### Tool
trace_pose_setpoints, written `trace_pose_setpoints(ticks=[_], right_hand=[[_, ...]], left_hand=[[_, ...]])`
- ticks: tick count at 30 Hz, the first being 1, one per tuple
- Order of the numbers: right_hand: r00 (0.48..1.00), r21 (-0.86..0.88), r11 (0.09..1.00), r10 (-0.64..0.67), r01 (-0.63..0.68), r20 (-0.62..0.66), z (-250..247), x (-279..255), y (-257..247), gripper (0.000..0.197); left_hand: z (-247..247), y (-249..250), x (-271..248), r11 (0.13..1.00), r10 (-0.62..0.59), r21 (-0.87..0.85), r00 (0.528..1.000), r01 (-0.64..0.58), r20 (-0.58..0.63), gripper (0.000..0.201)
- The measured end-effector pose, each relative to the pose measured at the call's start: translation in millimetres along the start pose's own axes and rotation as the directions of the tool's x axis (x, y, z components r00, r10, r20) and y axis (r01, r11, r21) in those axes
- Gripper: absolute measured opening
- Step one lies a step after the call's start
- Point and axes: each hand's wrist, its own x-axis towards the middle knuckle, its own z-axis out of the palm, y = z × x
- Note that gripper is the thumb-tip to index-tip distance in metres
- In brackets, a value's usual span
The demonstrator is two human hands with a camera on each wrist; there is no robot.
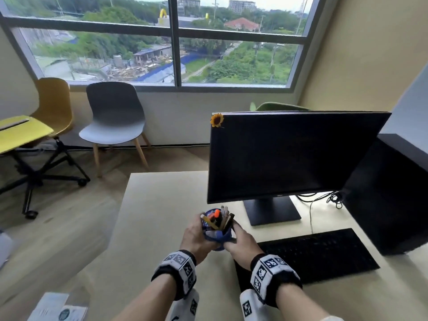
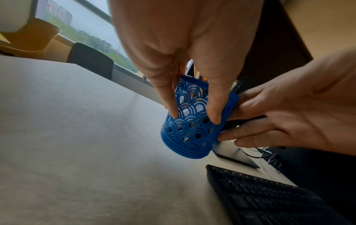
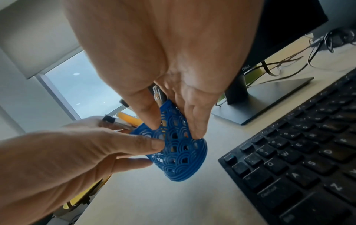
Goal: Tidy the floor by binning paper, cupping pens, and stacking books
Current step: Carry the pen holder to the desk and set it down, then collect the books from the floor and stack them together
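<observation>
A blue lattice pen cup (image 1: 218,238) filled with several pens (image 1: 218,218) is held between both hands over the beige desk (image 1: 150,228), left of the keyboard. My left hand (image 1: 203,231) grips its left side; in the left wrist view its fingertips (image 2: 174,113) press the lattice wall of the cup (image 2: 190,135). My right hand (image 1: 232,237) grips the right side, and in the right wrist view its fingertips (image 3: 196,132) pinch the cup (image 3: 183,161). The cup is tilted, its base just off the desk.
A dark monitor (image 1: 289,158) with a sunflower on its corner stands behind the cup, a black keyboard (image 1: 324,256) to the right, and a black PC tower (image 1: 393,193) beyond. Papers or booklets (image 1: 55,306) lie lower left. Grey (image 1: 113,119) and yellow chairs stand by the window.
</observation>
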Motion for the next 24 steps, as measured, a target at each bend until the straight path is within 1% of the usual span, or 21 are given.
trace_pose_setpoints(ticks=[3,5,7,9,11,12,14,15,16,17,18,19,21,22,24], right_hand=[[0.996,0.038,0.998,0.046,-0.049,0.073,4.9,14.2,15.3,0.069],[0.989,0.015,0.997,0.076,-0.079,0.124,6.1,18.8,22.5,0.073],[0.983,-0.057,0.995,0.094,-0.086,0.157,4.2,23.3,25.2,0.068],[0.974,-0.171,0.979,0.137,-0.106,0.182,-1.0,27.0,21.8,0.062],[0.963,-0.341,0.933,0.190,-0.117,0.190,-7.3,30.3,18.2,0.049],[0.964,-0.423,0.899,0.201,-0.112,0.173,-10.6,31.2,17.2,0.041],[0.974,-0.542,0.834,0.194,-0.103,0.113,-17.3,29.7,11.9,0.031],[0.979,-0.576,0.813,0.176,-0.086,0.102,-19.0,25.9,6.1,0.028],[0.980,-0.595,0.802,0.158,-0.054,0.124,-18.4,21.9,0.0,0.026],[0.973,-0.592,0.806,0.144,-0.011,0.179,-16.2,18.0,-6.8,0.023],[0.957,-0.567,0.823,0.132,0.039,0.257,-11.4,15.0,-13.1,0.023],[0.931,-0.530,0.844,0.125,0.082,0.343,-4.5,11.3,-19.7,0.026],[0.862,-0.417,0.899,0.101,0.135,0.497,16.4,3.8,-33.7,0.028],[0.837,-0.362,0.918,0.065,0.163,0.543,30.5,1.5,-39.7,0.026],[0.792,-0.311,0.920,0.001,0.239,0.611,64.0,-10.4,-48.5,0.020]], left_hand=[[7.0,-10.0,4.0,1.000,-0.016,0.005,1.000,0.016,0.017,0.073],[11.0,-17.9,6.4,0.999,-0.033,0.017,0.999,0.032,0.029,0.074],[15.0,-25.5,7.3,0.997,-0.074,0.009,0.997,0.074,0.018,0.077],[15.6,-30.1,10.3,0.989,-0.144,0.043,0.990,0.143,0.007,0.077],[13.6,-33.8,13.8,0.960,-0.227,0.169,0.974,0.222,0.012,0.078],[11.7,-35.4,14.1,0.938,-0.276,0.226,0.961,0.263,0.025,0.077],[4.0,-35.7,10.5,0.901,-0.352,0.292,0.934,0.321,0.058,0.070],[-1.0,-34.6,6.1,0.891,-0.371,0.312,0.925,0.330,0.081,0.065],[-6.2,-33.3,0.4,0.884,-0.384,0.326,0.918,0.334,0.100,0.061],[-11.1,-31.6,-6.5,0.881,-0.388,0.334,0.915,0.334,0.110,0.057],[-16.3,-29.6,-14.6,0.881,-0.389,0.334,0.915,0.335,0.107,0.054],[-21.4,-28.8,-25.0,0.880,-0.394,0.325,0.914,0.346,0.093,0.053],[-34.0,-29.4,-53.1,0.879,-0.413,0.275,0.910,0.390,0.030,0.051],[-42.3,-30.7,-69.1,0.879,-0.414,0.254,0.910,0.403,-0.010,0.050],[-61.3,-39.3,-108.8,0.867,-0.426,0.244,0.900,0.434,-0.090,0.044]])
